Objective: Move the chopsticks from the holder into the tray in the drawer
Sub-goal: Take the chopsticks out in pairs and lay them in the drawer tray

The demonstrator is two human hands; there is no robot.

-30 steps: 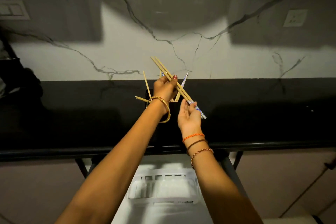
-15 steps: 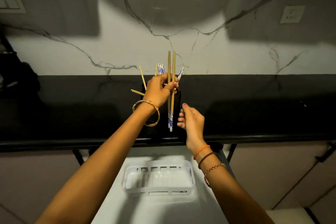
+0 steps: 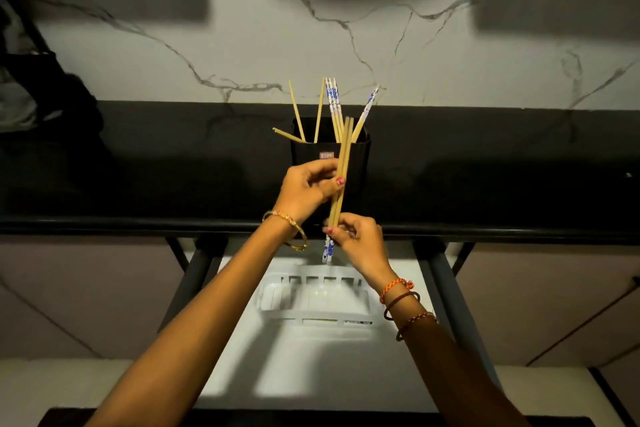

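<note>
White marble-look wall with dark veins is rising behind a black worktop (image 3: 138, 191), and you are looking down at it past both of your forearms. Standing on the worktop is a black holder (image 3: 360, 163), with several chopsticks (image 3: 332, 107) sticking up out of it and fanning toward the wall, some plain wood, some with blue-and-white patterned ends.

You are holding a small bundle of chopsticks (image 3: 341, 184) in front of the holder. Its long axis is running nearly upright, leaning slightly right at the top; the plain wooden tips are pointing up toward the wall, and the blue-patterned ends are pointing down toward the drawer.

Your left hand (image 3: 308, 189) is pinching the bundle about midway, thumb and fingers closed around it. Your right hand (image 3: 356, 239) is gripping it lower down with curled fingertips, just above the patterned ends.

Below the worktop edge, the white drawer (image 3: 311, 374) is standing open, and the white slotted tray (image 3: 315, 302) is lying inside it, directly under the bundle.
</note>
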